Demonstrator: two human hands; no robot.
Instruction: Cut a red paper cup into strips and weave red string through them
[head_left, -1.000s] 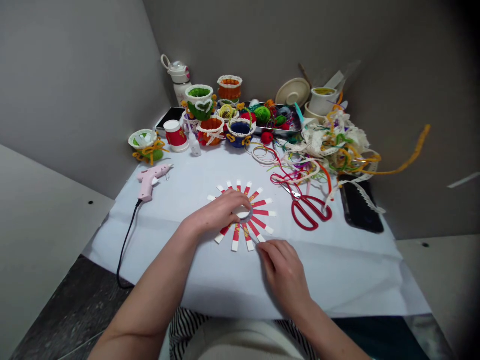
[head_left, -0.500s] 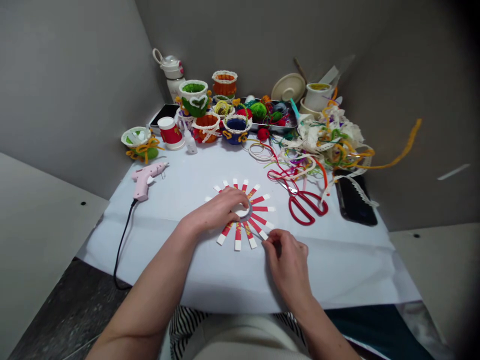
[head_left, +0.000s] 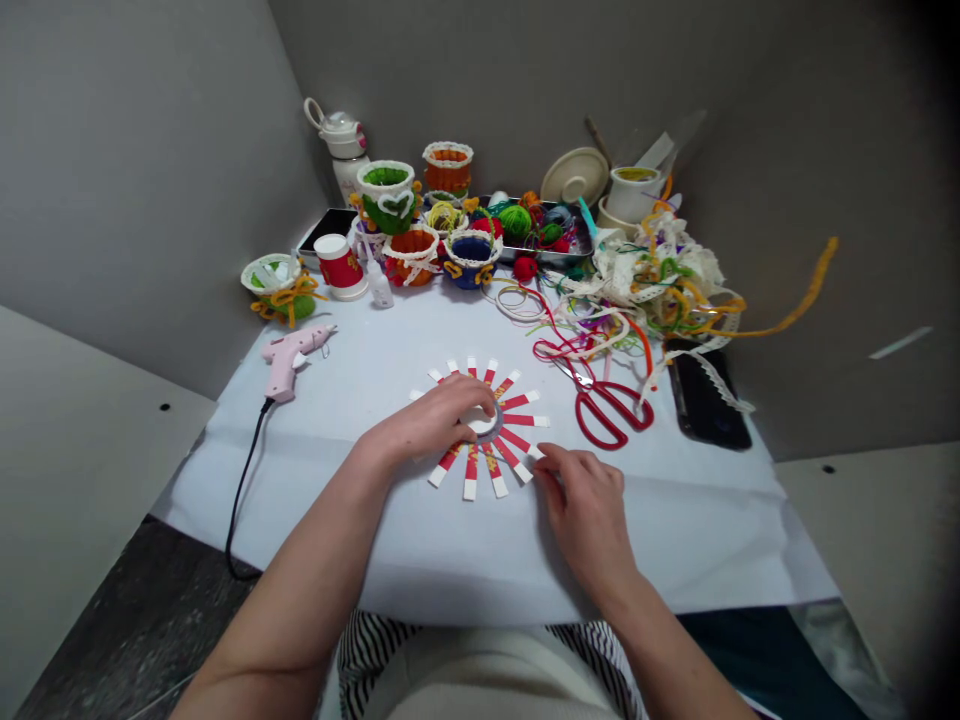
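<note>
A paper cup, cut into strips, lies splayed on the table like a sunburst. Its strips are red with yellow marks and white tips. Grey yarn forms a ring about the round white base. My left hand curls over the base, thumb and fingers pressing on it and hiding the strips at left. At the lower right, my right hand is closed in a pinch beside a strip's white tip, touching it. The yarn's free end runs to these fingers in the earlier frame; now the fingers mostly hide it.
Red-handled scissors lie to the right, near a black phone and a tangle of yarn and lace. A pink glue gun rests at left, its cord hanging off the edge. Decorated cups and a glue bottle stand behind.
My right hand has moved slightly up to a strip's white tip, and the grey strand stretched to it no longer shows. The splayed cup has turned slightly. My left hand stays on the base.
</note>
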